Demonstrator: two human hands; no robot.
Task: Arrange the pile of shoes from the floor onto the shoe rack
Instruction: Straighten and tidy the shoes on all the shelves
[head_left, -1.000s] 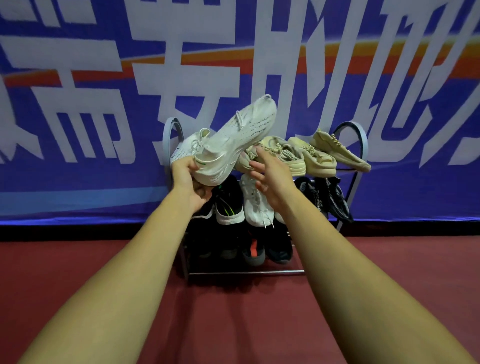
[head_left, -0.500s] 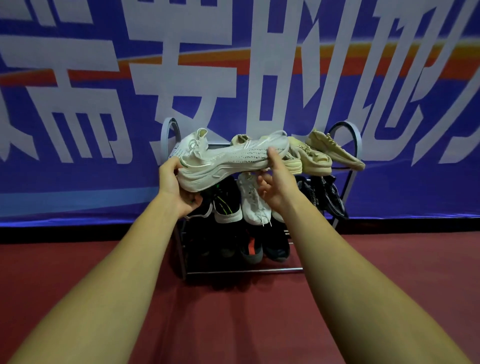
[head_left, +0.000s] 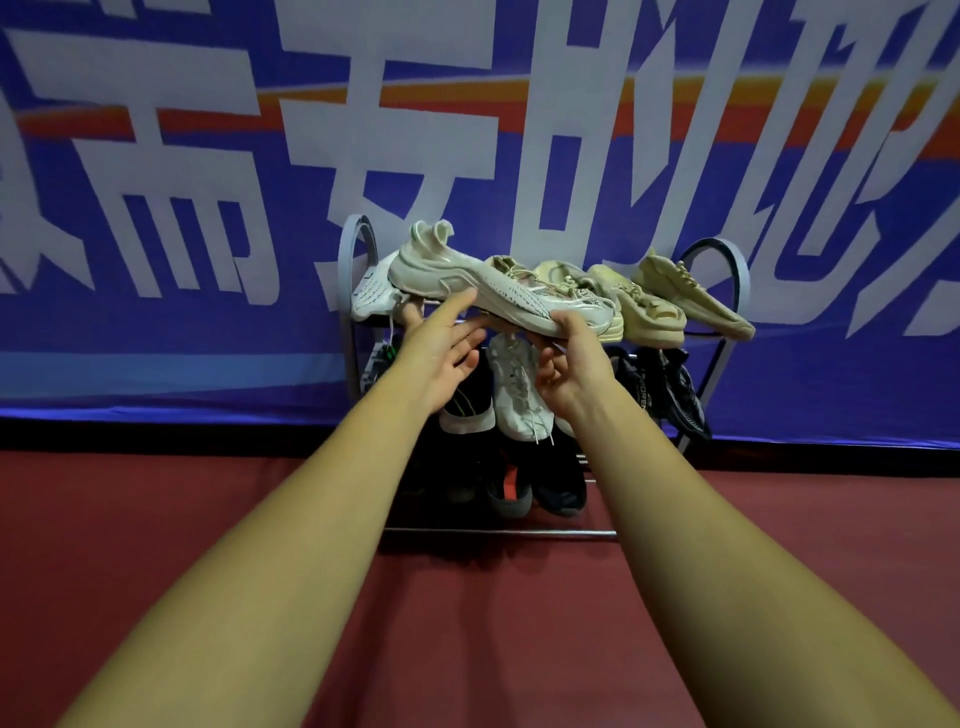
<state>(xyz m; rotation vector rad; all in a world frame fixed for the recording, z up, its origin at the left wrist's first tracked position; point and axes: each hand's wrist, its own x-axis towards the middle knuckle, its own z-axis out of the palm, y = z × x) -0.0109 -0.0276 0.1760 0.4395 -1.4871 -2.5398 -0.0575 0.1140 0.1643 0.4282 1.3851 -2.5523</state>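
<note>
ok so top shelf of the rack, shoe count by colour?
White: 2, the knit shoe gripped at the toe by the right hand, and a white shoe at the left end
Beige: 3, the beige shoes to the right, one partly hidden
Total: 5

One rack, two hands (shoes overlap).
</note>
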